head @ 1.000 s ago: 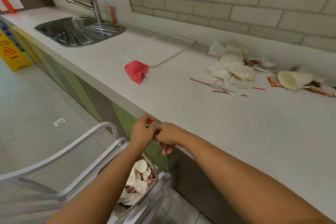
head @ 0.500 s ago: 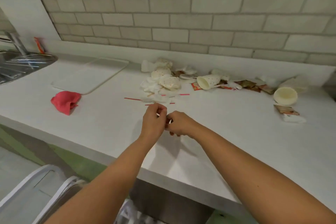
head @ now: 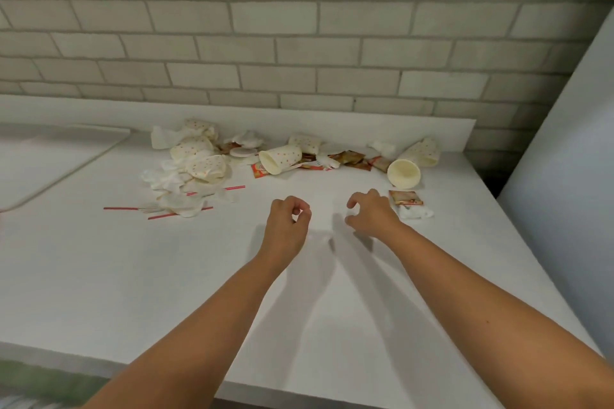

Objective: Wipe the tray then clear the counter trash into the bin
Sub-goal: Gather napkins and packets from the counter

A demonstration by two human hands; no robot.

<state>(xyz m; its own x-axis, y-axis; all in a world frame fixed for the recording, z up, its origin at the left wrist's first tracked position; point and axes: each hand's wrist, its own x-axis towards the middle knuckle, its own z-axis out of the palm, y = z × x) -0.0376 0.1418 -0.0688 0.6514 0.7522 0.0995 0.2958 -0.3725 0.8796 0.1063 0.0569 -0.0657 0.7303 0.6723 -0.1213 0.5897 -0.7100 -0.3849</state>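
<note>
Trash [head: 199, 163] strewn along the back of the counter [head: 166, 276], from ten o'clock round to two o'clock of the hands: crumpled napkins [head: 166, 176] and spotted paper at ten, a tipped cup [head: 280, 159] at twelve, sauce packets [head: 352, 158] just past it, two more cups [head: 403, 173] at one to two. Red straws [head: 121, 208] lying loose at nine to ten, nearest the tray [head: 50, 159], itself at the far nine o'clock edge and only partly in view. No bin in view.

Left hand [head: 287, 222] hovering over bare counter, fingers loosely curled toward the thumb, nothing seen in them. Right hand [head: 372, 214] likewise curled and empty, just beside a flat packet [head: 405, 197] and a small crumpled napkin [head: 415, 212] at three o'clock of it.

Probably the start of a gather. Begin with the right hand on the flat packet and small crumpled napkin, nearest and low-lying, so pinch rather than scoop. Next, nest the cups one inside another to free a hand. Draw the napkin heap together with both palms toward six o'clock, trapping the straws under the paper to stop them rolling. Watch for dregs in the tipped cup and stickiness on the sauce packets; keep openings up. Carry a compact load, not a loose armful, to avoid drops on the way to the bin.
</note>
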